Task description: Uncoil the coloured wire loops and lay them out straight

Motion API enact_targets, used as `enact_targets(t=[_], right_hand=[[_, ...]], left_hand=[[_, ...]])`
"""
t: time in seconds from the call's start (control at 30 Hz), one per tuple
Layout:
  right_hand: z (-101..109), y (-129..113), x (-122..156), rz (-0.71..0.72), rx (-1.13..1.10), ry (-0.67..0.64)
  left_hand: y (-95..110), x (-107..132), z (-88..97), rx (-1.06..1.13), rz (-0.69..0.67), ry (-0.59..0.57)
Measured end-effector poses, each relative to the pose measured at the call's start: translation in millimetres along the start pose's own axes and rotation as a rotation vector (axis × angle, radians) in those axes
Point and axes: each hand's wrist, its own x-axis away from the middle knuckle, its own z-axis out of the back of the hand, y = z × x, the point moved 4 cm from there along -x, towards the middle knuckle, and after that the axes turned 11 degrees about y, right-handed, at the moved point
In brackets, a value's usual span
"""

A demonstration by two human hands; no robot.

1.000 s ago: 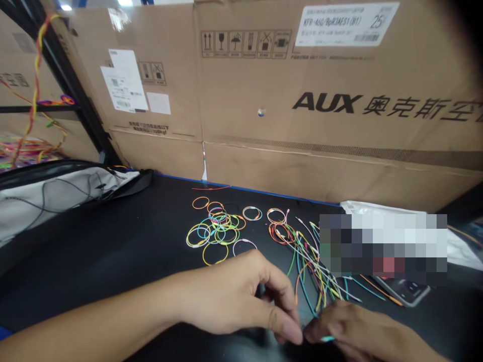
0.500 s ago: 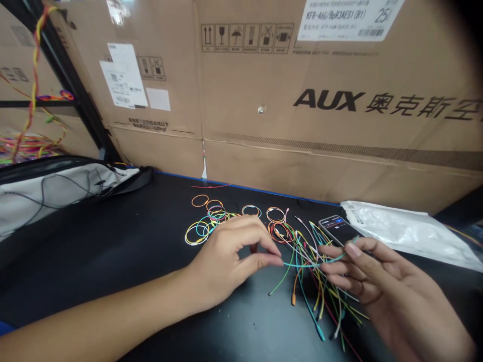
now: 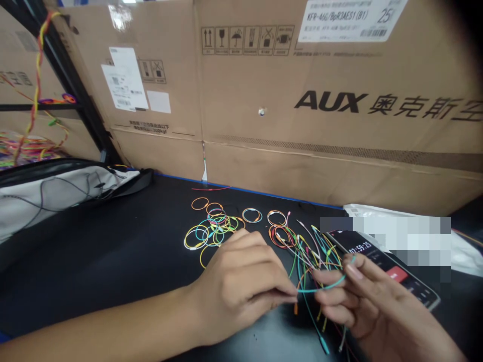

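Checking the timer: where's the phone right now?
In the head view, the phone lies on the black workbench at right, partly behind the right hand holding a teal wire, just right of the bunch of coloured wires.

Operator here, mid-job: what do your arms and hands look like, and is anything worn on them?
Both hands, the left hand and the right hand, are bare: no gloves, rings or watch show. The left forearm has no sleeve over it; a sliver of blue at the lower left edge may be a cuff, but it is too small to tell.
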Motion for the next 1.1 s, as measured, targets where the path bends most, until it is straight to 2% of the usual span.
enact_targets(t=[0.07,0.13,0.2,0.3,0.43,0.57,0.73,0.83,1.0,1.1], right_hand=[[1,2,-1,-0.025,0.046,-0.058],[8,-6,-6,0.081,0.091,0.023],[17,-20,-12,0.241,0.135,0.166],[22,-37,-19,0.313,0.177,0.232],[19,-43,-24,0.249,0.27,0.192],[13,-40,-25,0.154,0.406,0.112],[11,-49,-23,0.429,0.652,0.1],[11,-51,-19,0.501,0.68,0.085],[5,-47,-9,0.653,0.787,-0.021],[2,-45,-4,0.638,0.765,0.028]], left_hand=[[0,2,-0.5,-0.008,-0.021,-0.02],[0,3,1.1,-0.006,-0.034,-0.015],[-2,3,4.1,-0.004,-0.033,0.009],[-7,2,6.4,-0.073,-0.03,-0.047],[-23,1,11.6,-0.227,-0.012,-0.213],[-44,0,23.0,-0.352,0.054,-0.31],[-59,4,26.0,-0.413,0.094,-0.407],[-59,7,21.0,-0.434,0.094,-0.432],[-56,9,12.7,-0.439,0.091,-0.418],[-49,8,9.8,-0.431,0.082,-0.367]])
